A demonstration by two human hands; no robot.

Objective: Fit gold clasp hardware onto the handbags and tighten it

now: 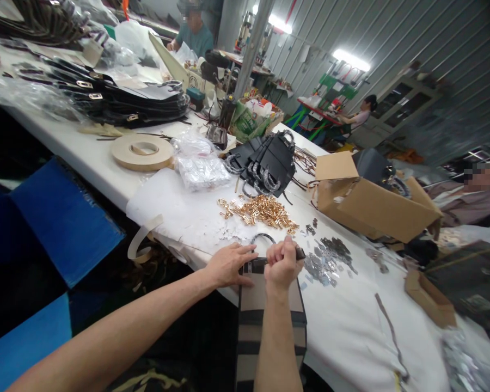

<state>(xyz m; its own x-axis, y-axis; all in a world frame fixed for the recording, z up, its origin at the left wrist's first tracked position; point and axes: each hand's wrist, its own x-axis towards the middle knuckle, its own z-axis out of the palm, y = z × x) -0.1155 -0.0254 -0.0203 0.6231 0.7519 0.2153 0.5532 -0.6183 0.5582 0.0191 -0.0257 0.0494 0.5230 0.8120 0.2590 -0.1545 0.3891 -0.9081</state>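
Note:
My left hand [231,264] lies with fingers stretched over the top edge of a beige and black bag panel [252,326] at the table's front edge. A dark ring-shaped handle [263,236] sticks up beyond that edge. Just to the right, my right hand [282,262] is closed in a fist round a small tool with a dark handle [300,253]; its working end is hidden. Past the hands lies a heap of gold metal fittings [265,211]. Thin silver metal plates [326,261] are scattered to the right.
Black pieces with ring handles [269,160] are stacked behind the fittings. A tape roll [142,151] and plastic bags [202,169] lie left. An open cardboard box [375,204] stands right. Blue bins [67,218] sit below the table. Other people work farther off, one [196,35] across the table.

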